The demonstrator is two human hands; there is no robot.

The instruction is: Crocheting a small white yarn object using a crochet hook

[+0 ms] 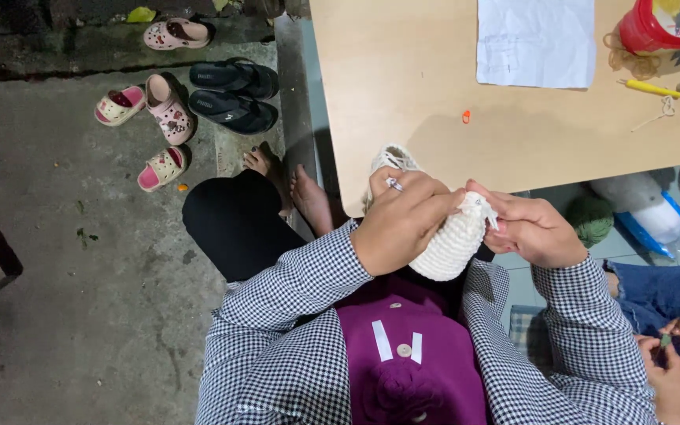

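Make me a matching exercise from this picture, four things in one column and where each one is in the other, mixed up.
Things:
1. white crocheted piece
2. black flip-flops
3. sheet of white paper
4. green yarn ball

Places:
A. on the wooden table
B. on the floor under the table edge
C. between the left hand and right hand
D. on the concrete beside pink sandals

Pairs: 1-C, 2-D, 3-A, 4-B

Domestic doorstep setting: bare concrete floor (80, 315), shed sandals (234, 94) and children's clogs (168, 110), low wooden table (403, 94).
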